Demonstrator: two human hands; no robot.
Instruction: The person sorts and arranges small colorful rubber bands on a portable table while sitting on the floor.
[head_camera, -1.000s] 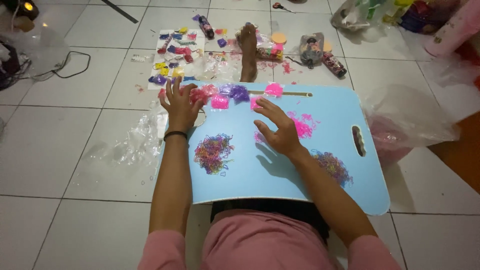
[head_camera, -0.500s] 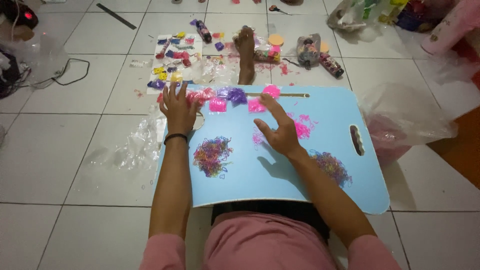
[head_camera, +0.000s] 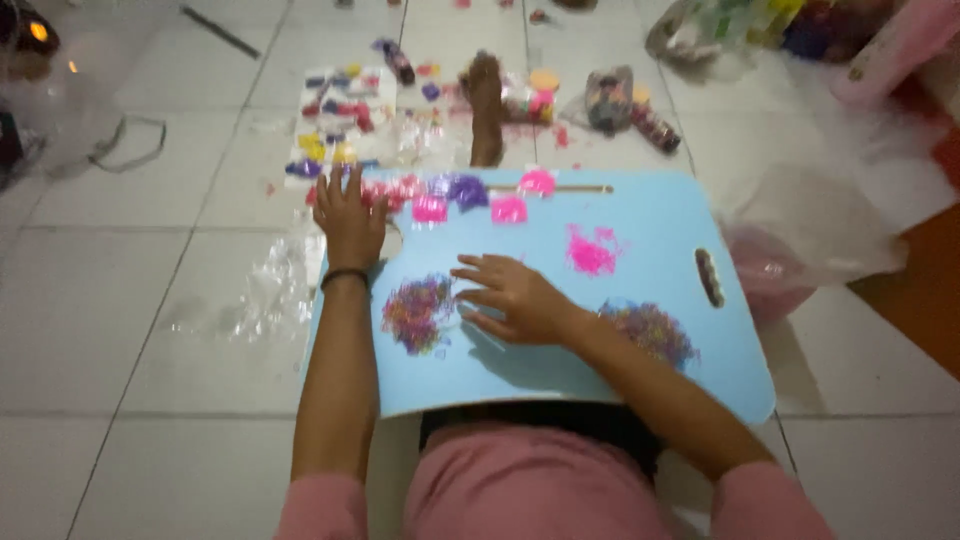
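Two hands lie flat on a pale blue tray (head_camera: 640, 215) that sits across the person's lap on a white tiled floor (head_camera: 110, 300). Her right hand (head_camera: 515, 300) is near the middle of the tray, palm down, fingers spread and pointing left, their tips just beside a mixed-colour pile (head_camera: 418, 312) of tiny loops; it grips nothing. The left hand (head_camera: 350, 215) rests at the tray's far left corner, fingers spread too and pointing away from her, holding nothing, with a dark band (head_camera: 345, 277) on the wrist.

Beyond the mixed pile, a second mixed heap (head_camera: 650, 330) lies to the right of the right forearm, and a bright pink heap (head_camera: 590, 252) sits farther up the tray, apart from both hands. Along the far edge runs a row of small clumps, pink (head_camera: 508, 210) and purple (head_camera: 466, 190), next to a thin stick (head_camera: 575, 188). A dark slot handle (head_camera: 709, 277) is cut near the right edge.

Past the tray, a bare foot (head_camera: 486, 100) stretches out on the tiles among small packets (head_camera: 335, 120) of coloured bits and a few little jars (head_camera: 610, 100). Crumpled clear plastic (head_camera: 270, 290) lies left of the tray, and a clear bag (head_camera: 800, 240) holding something pink is to the right.
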